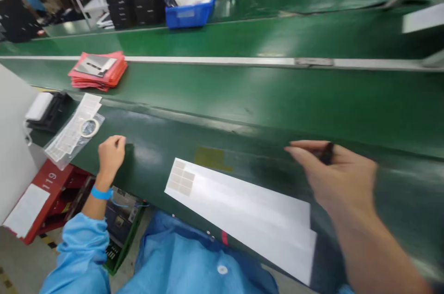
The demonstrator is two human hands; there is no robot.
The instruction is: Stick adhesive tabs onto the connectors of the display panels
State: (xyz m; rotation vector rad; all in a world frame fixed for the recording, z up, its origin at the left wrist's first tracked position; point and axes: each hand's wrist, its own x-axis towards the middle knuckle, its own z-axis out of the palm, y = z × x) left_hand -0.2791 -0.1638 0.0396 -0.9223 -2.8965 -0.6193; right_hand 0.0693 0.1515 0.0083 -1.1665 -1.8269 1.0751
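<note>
My left hand (111, 151) is closed above the green table's left part, its fingers curled together; anything inside is too small to make out. A blue band circles that wrist. On the right, my right hand (333, 171) holds a small dark object (326, 153) against the palm side, with thumb and forefinger stretched toward the left. Between the hands, white sheets (243, 213) lie overlapping near the table's front edge, with a block of beige labels (181, 177) at their left end. A yellowish patch (209, 157) shows just behind them.
At left lie a plastic bag of label sheets (72, 132), a tape roll (89, 128) and a black device (52, 111). Red folders (100, 70) are stacked farther back. Behind the white rail stands a blue bin (190, 14). A red cabinet (48, 197) is at lower left.
</note>
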